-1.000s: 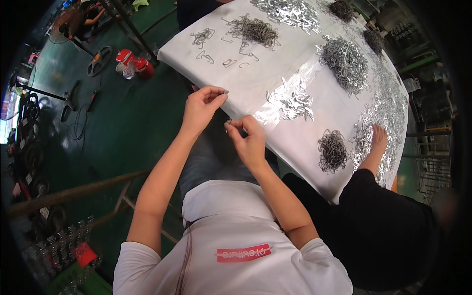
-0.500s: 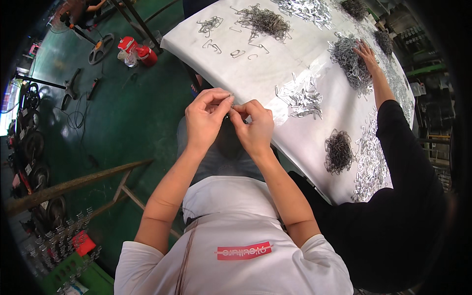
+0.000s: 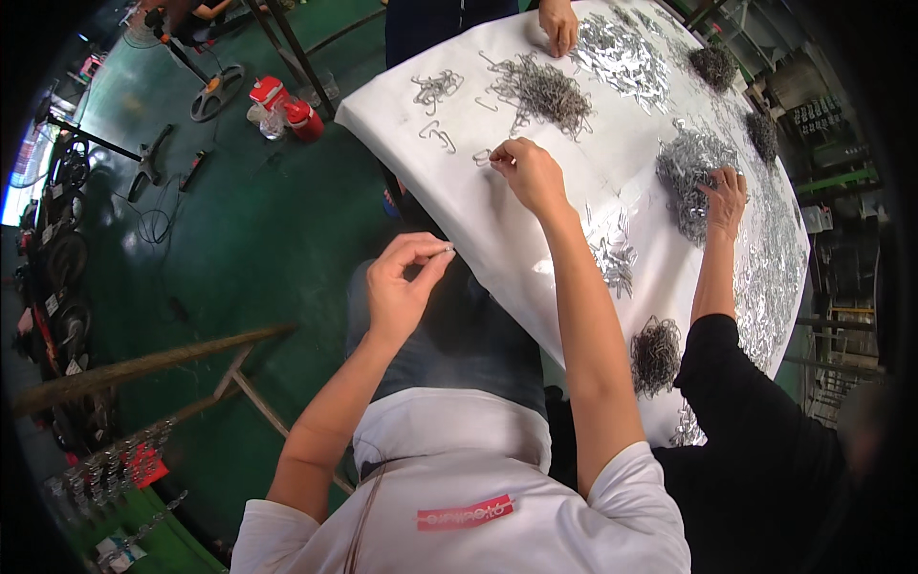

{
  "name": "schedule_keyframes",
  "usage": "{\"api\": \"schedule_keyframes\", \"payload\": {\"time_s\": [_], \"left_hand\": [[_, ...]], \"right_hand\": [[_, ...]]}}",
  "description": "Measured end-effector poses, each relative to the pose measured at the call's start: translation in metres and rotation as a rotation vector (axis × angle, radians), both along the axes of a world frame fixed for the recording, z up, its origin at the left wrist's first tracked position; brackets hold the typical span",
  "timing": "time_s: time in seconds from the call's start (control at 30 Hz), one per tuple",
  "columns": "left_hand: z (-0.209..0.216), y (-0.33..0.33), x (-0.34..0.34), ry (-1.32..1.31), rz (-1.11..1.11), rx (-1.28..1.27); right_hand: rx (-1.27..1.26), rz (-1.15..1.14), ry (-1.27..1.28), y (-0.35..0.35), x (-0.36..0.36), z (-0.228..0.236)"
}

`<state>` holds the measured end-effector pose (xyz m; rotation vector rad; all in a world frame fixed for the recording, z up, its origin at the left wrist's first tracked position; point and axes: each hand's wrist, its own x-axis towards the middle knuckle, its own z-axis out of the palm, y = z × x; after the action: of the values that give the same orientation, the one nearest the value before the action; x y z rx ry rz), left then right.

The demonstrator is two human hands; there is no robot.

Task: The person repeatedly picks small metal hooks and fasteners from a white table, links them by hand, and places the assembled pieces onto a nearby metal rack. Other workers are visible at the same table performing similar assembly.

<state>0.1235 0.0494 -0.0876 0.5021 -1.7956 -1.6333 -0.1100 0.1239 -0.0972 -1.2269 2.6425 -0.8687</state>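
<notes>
My left hand (image 3: 406, 282) is raised beside the table's near edge, thumb and forefinger pinching a small metal piece (image 3: 449, 249); its exact kind is too small to tell. Over the white table, my right hand (image 3: 533, 177) has its fingertips together at a bent wire hook (image 3: 482, 156) lying on the sheet. Past it lies a heap of dark wire hooks (image 3: 545, 94), with a few loose hooks (image 3: 437, 88) to its left. A scatter of shiny flat metal pieces (image 3: 614, 256) is partly hidden behind my right forearm.
A black-sleeved co-worker's hand (image 3: 725, 203) rests on a grey wire heap (image 3: 687, 177) at right. Another person's hand (image 3: 558, 27) is by a shiny pile (image 3: 622, 62) at the far side. A dark wire clump (image 3: 656, 356) lies nearer; a wooden bar (image 3: 153, 368) stands left.
My hands, together before, have parted: the right reached forward over the table to the loose hooks, the left stayed back, pinching. The co-worker's hand shifted on its heap; another hand appeared at the far side.
</notes>
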Motion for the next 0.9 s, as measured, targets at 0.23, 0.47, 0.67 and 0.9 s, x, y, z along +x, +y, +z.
{"api": "schedule_keyframes", "payload": {"time_s": [0.23,0.47,0.67,0.9], "left_hand": [[0.001,0.001,0.002,-0.032,-0.004,-0.016],[0.007,0.008,0.007,-0.1,-0.035,-0.071],[0.018,0.017,0.01,-0.066,-0.031,-0.155],[0.023,0.025,0.009,-0.034,-0.014,-0.204]], "right_hand": [[0.364,0.149,0.182,-0.018,-0.02,-0.015],[-0.372,-0.039,-0.783,0.043,0.065,0.019],[-0.805,-0.158,-1.164,0.063,0.145,0.052],[-0.952,-0.247,-1.03,0.06,0.164,0.052]]}}
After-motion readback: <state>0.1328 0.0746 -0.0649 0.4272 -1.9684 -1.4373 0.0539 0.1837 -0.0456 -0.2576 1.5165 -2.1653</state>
